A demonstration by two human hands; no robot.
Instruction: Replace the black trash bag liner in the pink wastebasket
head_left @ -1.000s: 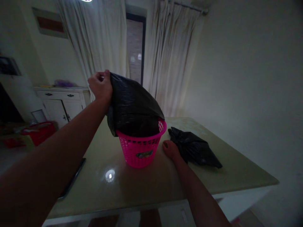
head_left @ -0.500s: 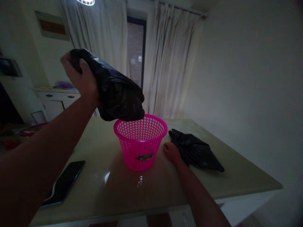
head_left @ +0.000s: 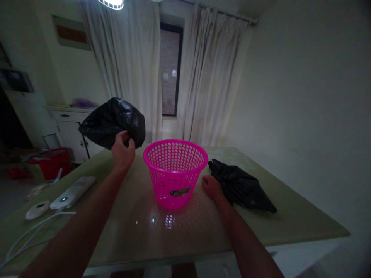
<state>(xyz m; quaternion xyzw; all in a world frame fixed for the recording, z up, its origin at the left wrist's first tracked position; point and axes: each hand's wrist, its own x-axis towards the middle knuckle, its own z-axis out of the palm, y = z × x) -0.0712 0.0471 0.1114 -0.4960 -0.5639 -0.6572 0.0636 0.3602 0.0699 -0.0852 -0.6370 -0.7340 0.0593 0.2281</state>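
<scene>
My left hand (head_left: 124, 152) is closed on a black plastic bag (head_left: 116, 121), raised above the table to the left of the basket. The bag looks crumpled and rounded, its contents hidden. A pink perforated plastic basket (head_left: 175, 181) stands upright in the middle, with a small dark sticker on its front; no contents show through its opening. On the table, my right hand (head_left: 212, 187) rests curled between the basket and a second black plastic bag (head_left: 246, 187). Its thumb points left, and I see nothing in it.
A white handheld device (head_left: 72, 193), a small round white object (head_left: 37, 210) and white cables (head_left: 31, 235) lie at the table's left. A red container (head_left: 55, 164) stands beyond that side, near a white cabinet (head_left: 72, 135). Curtains (head_left: 133, 69) hang behind; a wall (head_left: 298, 96) rises at right.
My left hand has come down with the bag and away from above the basket, and the bag has swung to the left. The dark flat device at left is now hidden. My right hand stays put.
</scene>
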